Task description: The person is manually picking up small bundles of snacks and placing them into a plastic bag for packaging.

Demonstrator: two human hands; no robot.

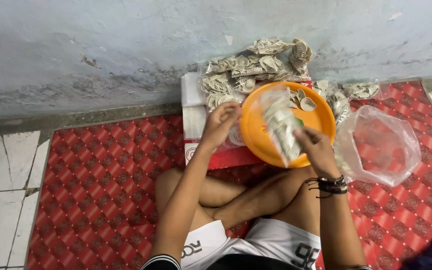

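Small clear packet (282,131) of patterned discs, blurred, pinched in right hand (317,149) over orange plate (256,131). Left hand (221,122) fingers bunched at plate's rim. Few loose discs (303,101) left on plate; filled packets (248,67) piled by wall; empty bag (381,145) to the right.

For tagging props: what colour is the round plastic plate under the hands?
Orange: the round plastic plate shows best in the head view.

1. The person wears white shorts (276,242) with black printed markings.
2. Several dark string bracelets (331,185) go around the right wrist.
3. A dark cuff with white stripes (162,261) shows at the left arm.
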